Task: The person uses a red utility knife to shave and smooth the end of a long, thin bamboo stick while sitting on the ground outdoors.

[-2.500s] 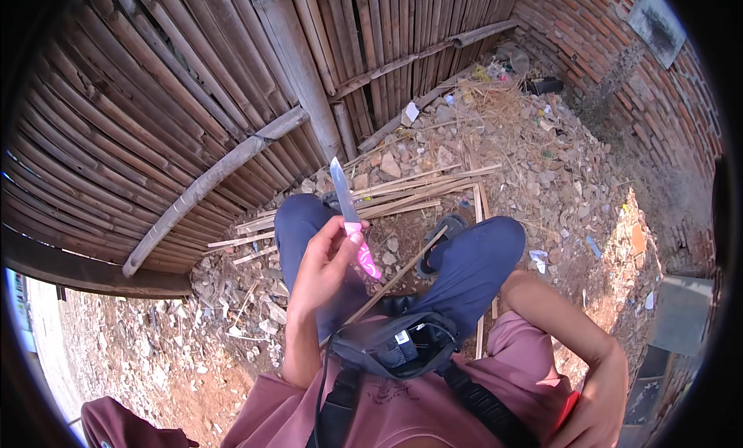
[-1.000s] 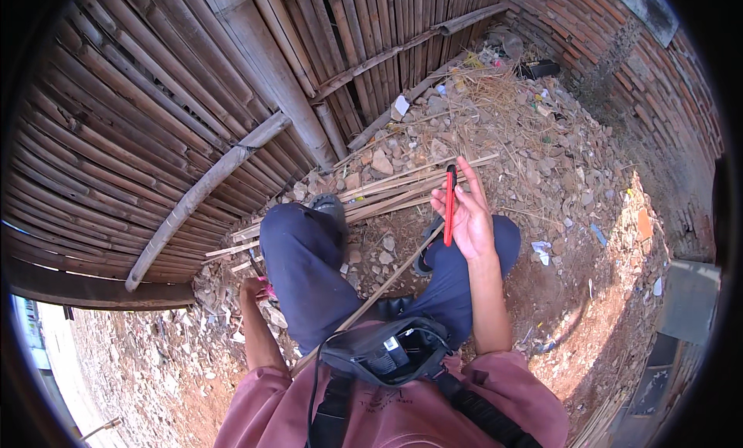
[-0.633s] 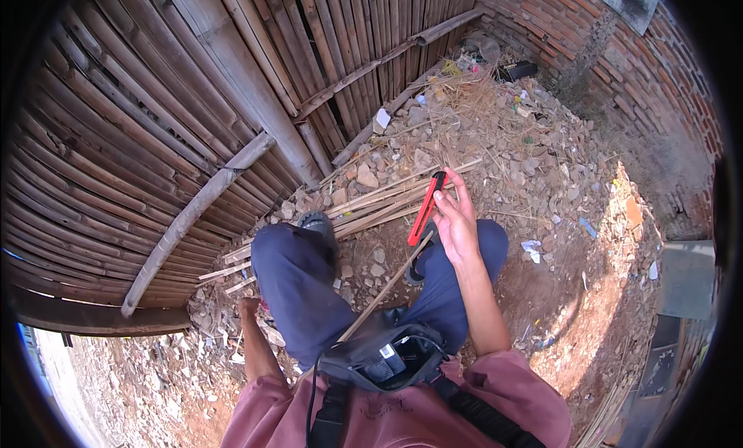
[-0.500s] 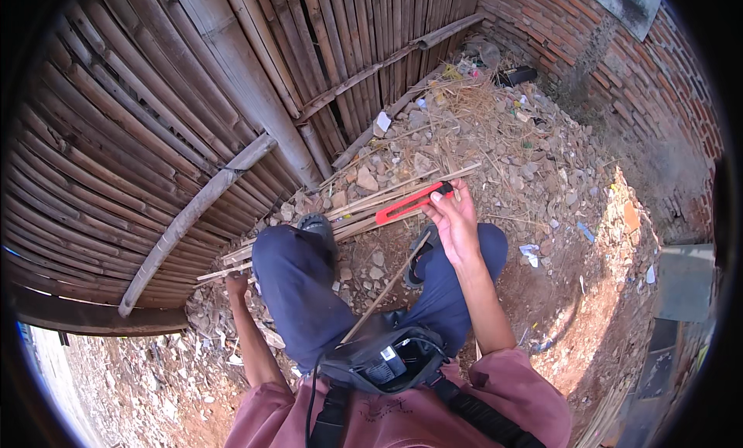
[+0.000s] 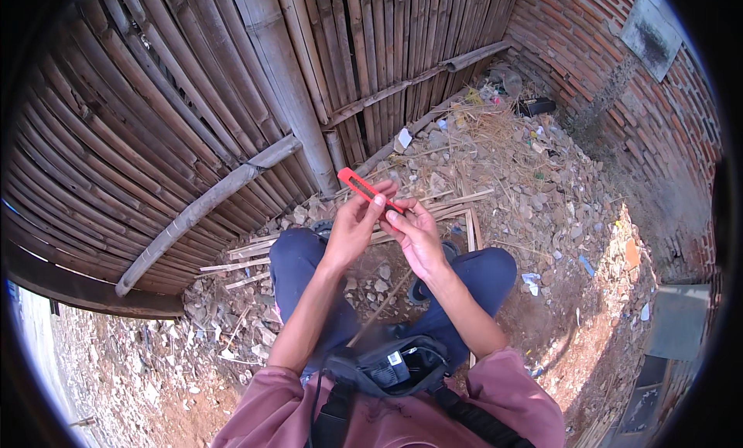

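Red tool: a slim red utility knife (image 5: 364,189) with a dark slot along its body, held up in front of the person, above the knees; it slants from upper left down to lower right, its far end pointing toward the bamboo wall (image 5: 232,84)
Left hand: the left hand (image 5: 357,225) comes up from the near left, fingers curled around the middle of the knife, thumb pressed on its upper face
Right hand: the right hand (image 5: 418,235) closes on the knife's near, lower end, fingertips pinching it; the two hands touch each other around the tool
Blade: whether a blade is out, I cannot tell
Legs: dark blue trousers (image 5: 302,262), knees spread left and right, the person seated low over rubble
Stick: a thin bamboo stick (image 5: 379,308) runs slanted between the legs, from below the hands toward the near body
Bag: a black pouch (image 5: 395,367) on a strap sits at the person's front, near edge of view
Ground: broken stone, dry straw and scraps (image 5: 503,161) spread to the far right; split bamboo strips (image 5: 255,250) lie on the ground just beyond the knees
Surroundings: bamboo wall fills the far left, with a thick pole (image 5: 201,208) leaning across it; a brick wall (image 5: 642,99) stands far right
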`<state>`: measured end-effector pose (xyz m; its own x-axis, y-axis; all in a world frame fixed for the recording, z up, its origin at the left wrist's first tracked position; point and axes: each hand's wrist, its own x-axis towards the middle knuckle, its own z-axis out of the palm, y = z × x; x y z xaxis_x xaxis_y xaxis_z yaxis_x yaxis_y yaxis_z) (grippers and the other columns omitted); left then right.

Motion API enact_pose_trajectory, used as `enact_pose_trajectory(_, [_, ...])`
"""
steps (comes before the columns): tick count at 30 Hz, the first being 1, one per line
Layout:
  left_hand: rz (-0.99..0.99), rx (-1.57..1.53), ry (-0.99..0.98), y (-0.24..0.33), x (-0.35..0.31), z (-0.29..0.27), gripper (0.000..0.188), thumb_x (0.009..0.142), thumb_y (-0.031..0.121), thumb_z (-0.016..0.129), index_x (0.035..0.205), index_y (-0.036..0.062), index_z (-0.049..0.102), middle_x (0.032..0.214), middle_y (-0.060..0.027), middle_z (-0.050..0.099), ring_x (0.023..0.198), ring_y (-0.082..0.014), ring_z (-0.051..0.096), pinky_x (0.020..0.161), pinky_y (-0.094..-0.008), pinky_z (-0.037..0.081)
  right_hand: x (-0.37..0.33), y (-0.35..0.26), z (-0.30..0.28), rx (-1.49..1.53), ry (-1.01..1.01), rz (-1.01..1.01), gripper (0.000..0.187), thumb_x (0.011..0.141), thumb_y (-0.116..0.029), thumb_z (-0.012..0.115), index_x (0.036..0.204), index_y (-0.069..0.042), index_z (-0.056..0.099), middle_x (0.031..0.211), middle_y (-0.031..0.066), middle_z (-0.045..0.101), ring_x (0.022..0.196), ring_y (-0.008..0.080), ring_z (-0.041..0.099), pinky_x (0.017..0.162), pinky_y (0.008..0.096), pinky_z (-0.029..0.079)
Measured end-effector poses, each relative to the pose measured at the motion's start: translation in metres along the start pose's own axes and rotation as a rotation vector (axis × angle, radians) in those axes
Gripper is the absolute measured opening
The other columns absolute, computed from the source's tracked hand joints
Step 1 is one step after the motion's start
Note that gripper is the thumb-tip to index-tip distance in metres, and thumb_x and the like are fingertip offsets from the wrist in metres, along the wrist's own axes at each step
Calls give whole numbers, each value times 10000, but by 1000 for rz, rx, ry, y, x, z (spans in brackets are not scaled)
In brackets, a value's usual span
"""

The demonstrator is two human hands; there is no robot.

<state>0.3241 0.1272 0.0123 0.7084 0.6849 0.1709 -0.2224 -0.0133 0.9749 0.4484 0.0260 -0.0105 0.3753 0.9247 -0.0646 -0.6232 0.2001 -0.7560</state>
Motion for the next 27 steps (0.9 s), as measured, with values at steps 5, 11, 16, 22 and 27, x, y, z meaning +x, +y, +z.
enact_pose_trajectory(5, [-182, -183, 21, -13, -9, -9, 541, 1175, 407, 374, 1396, -35, 596, 1323, -154, 727, 1116, -185, 730, 917, -318, 633, -14, 12, 0, -106, -172, 250, 364, 1112, -202, 580, 1405, 5, 515, 1200, 174, 707, 1057, 272, 766, 933, 375, 645])
enact_pose_trajectory(11, [-216, -257, 0, -12, -10, -7, 535, 1175, 394, 378, 1372, -53, 596, 1290, -183, 739, 1050, -189, 747, 896, -310, 624, -14, 13, -4, -365, -205, 160, 405, 1140, -239, 528, 1417, 55, 550, 1048, 159, 746, 936, 263, 791, 841, 336, 652])
enact_pose_trajectory(16, [-199, -150, -18, -14, -8, -6, 540, 1172, 398, 375, 1355, -55, 605, 1230, -185, 766, 944, -156, 740, 809, -280, 599, -13, 22, -6, -441, -146, 59, 339, 1137, -253, 545, 1280, 46, 622, 904, 121, 736, 778, 193, 760, 716, 288, 615])
enact_pose_trajectory(22, [-229, -220, -56, -16, -8, -4, 501, 1169, 334, 377, 1295, -72, 642, 1216, -187, 769, 618, -82, 630, 505, -228, 510, -12, 27, -5, -452, -72, 5, 296, 1123, -271, 579, 1125, 14, 655, 787, 93, 711, 653, 160, 708, 614, 274, 577])
enact_pose_trajectory(27, [-238, -226, -24, -17, -8, -2, 493, 1164, 324, 382, 1287, -71, 651, 1209, -182, 770, 600, -88, 628, 498, -239, 514, -12, 25, -2, -400, -60, 39, 287, 1120, -269, 582, 1091, 9, 650, 762, 91, 699, 621, 158, 689, 597, 272, 571])
